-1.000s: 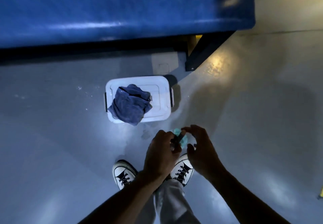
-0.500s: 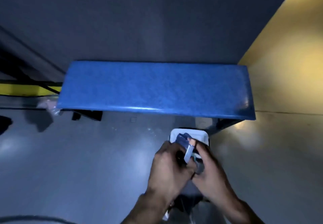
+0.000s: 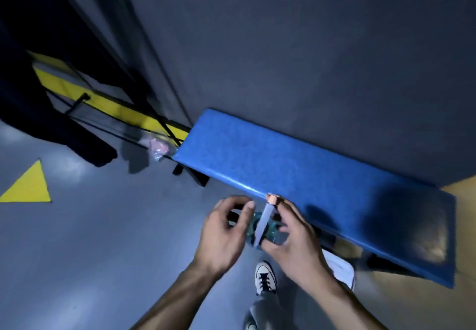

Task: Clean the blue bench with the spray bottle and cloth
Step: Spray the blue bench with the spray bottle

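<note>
A person stands at a blue bench (image 3: 309, 175) set against a dark wall, the right hand (image 3: 296, 237) gripping a spray bottle (image 3: 264, 220) with its nozzle toward the bench's front edge. The left hand (image 3: 224, 234), fingers loosely curled, hovers just beside the bottle. A white sneaker (image 3: 265, 278) and a yellow floor triangle (image 3: 28, 185) show below.

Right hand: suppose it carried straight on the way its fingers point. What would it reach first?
Probably the blue bench. The right hand, gripping the spray bottle, points up the picture towards the bench's front edge, with nothing visible between; depth is hard to judge from this view.
</note>
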